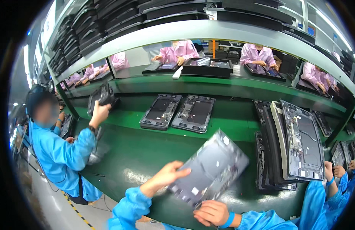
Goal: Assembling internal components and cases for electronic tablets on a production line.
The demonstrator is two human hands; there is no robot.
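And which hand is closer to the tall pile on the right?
The right hand: it's left of the pile, by the bottom corner of the held panel. The left hand grips that panel, farther left.

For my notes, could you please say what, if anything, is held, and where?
A grey panel, left hand gripping its left edge; the right hand's grip is unclear.

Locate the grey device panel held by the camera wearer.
In the head view, the panel is below and right of centre, gripped by the left hand, the right hand at its lower edge, left of the upright panel stack.
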